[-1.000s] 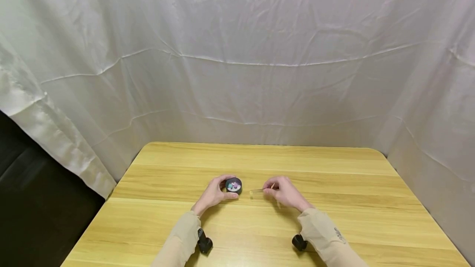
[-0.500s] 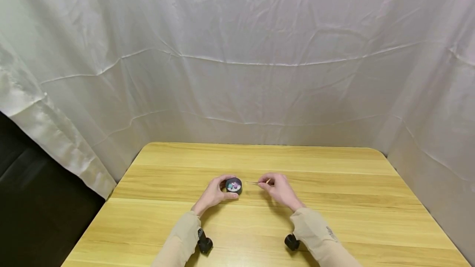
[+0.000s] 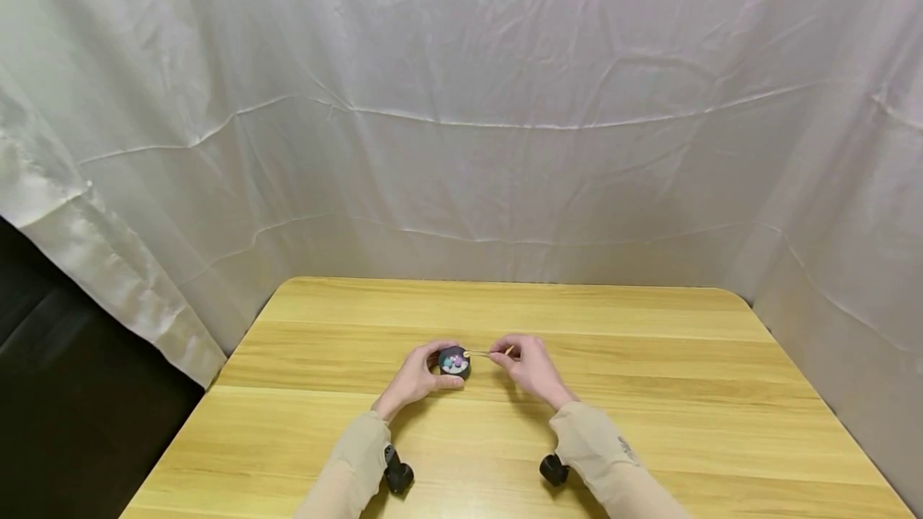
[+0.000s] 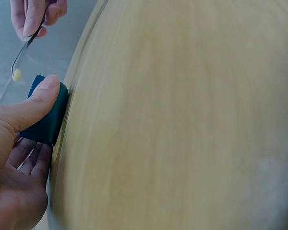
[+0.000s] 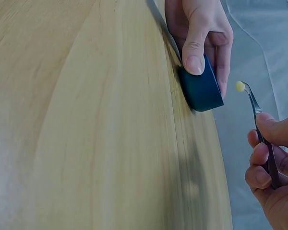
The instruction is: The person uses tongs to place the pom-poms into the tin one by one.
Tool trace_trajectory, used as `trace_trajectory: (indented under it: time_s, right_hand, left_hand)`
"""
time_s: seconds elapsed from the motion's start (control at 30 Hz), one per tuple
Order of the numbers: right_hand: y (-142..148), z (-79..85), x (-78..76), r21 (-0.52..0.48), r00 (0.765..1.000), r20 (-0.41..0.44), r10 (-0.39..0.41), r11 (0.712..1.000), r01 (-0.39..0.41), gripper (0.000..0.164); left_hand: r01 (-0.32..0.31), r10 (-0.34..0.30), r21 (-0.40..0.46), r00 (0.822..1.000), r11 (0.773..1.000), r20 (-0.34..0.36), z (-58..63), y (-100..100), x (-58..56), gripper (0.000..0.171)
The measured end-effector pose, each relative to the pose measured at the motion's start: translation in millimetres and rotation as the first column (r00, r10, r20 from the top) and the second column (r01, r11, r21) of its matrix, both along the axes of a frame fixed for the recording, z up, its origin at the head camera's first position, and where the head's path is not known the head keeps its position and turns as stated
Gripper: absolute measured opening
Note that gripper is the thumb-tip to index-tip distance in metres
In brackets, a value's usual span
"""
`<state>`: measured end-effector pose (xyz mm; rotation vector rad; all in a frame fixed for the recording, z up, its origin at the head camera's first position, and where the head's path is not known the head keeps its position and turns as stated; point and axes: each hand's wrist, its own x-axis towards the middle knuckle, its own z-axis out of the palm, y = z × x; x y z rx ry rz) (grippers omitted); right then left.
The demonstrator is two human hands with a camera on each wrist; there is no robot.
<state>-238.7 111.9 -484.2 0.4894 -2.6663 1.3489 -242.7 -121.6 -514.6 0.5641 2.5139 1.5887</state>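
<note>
A small round dark teal dish [image 3: 455,375] stands on the table, with white, purple and teal bits visible inside. My left hand [image 3: 413,376] holds it from the left, thumb against the near wall and fingers round the far side. In my right hand [image 3: 532,368] is a pair of bent-tip metal tweezers [image 5: 255,106], pinched between thumb and fingers and pointing left. A small pale yellow ball [image 5: 240,86] is caught at their tips. The head view shows the ball overlapping the dish's right rim; in both wrist views it appears above the dish.
The wood-grain table [image 3: 649,391] extends round both hands. White curtains [image 3: 461,183] hang behind it and at the sides. A black surface [image 3: 65,391] lies beyond the table on the left. Black wrist cameras [image 3: 554,470] hang below the sleeves.
My right hand has moved left and slightly away from me, bringing the tweezers and yellow ball from right of the dish to its rim. My left hand and the dish have stayed still.
</note>
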Motion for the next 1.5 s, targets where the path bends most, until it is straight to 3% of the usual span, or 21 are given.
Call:
trace_trajectory:
  time_s: [0.37, 0.8, 1.17, 1.4, 1.5]
  right_hand:
    - [-6.4, 2.8, -1.6, -0.003, 1.000, 0.021, 0.003, 1.000, -0.003, 0.004]
    - [-9.2, 0.3, -2.2, -0.008, 1.000, 0.007, 0.018, 1.000, -0.018, 0.004]
    - [-6.9, -0.9, -2.7, -0.009, 1.000, 0.003, 0.021, 1.000, -0.021, 0.004]
    - [-6.9, -1.6, -3.2, 0.007, 1.000, 0.015, 0.021, 1.000, -0.022, 0.005]
    - [-6.8, -2.1, -3.0, 0.021, 1.000, 0.020, 0.024, 0.999, -0.025, 0.005]
  left_hand:
    - [-0.002, 0.002, 0.039, 1.000, 0.999, 0.002, 2.5, 2.3, 1.8, 0.061]
    - [-0.006, 0.006, -0.004, 1.000, 1.000, -0.003, 0.4, 0.1, 0.5, 0.064]
    - [0.007, -0.007, 0.010, 1.000, 1.000, -0.008, 2.0, -0.1, 1.1, 0.063]
    - [0.038, -0.039, -0.013, 0.995, 0.999, -0.096, -1.5, -2.1, 0.5, 0.062]
    - [0.030, -0.030, -0.011, 0.998, 0.999, -0.064, -1.4, -1.7, 0.3, 0.063]
